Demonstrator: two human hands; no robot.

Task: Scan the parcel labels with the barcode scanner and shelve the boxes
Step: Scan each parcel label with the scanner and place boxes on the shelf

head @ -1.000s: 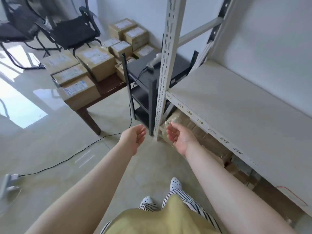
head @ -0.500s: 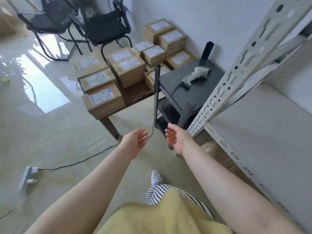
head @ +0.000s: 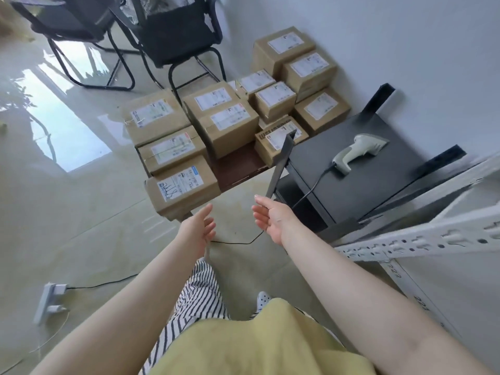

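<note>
Both her left hand (head: 201, 230) and right hand (head: 270, 219) hang empty, fingers loose and apart, just short of the nearest box (head: 182, 186) on the low table's (head: 238, 169) near-left corner; it looks stiff, light cardboard, best gripped by both side walls, with the scanner (head: 358, 152) lying farther right on the black stand (head: 378, 182).

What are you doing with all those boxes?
A person is sorting parcels. Both hands are empty and open right now: the left hand and right hand reach forward toward the cardboard boxes piled on a low wooden table. The barcode scanner lies untouched on the black stand beside them. The white shelf rack on the right waits for the boxes.
</note>
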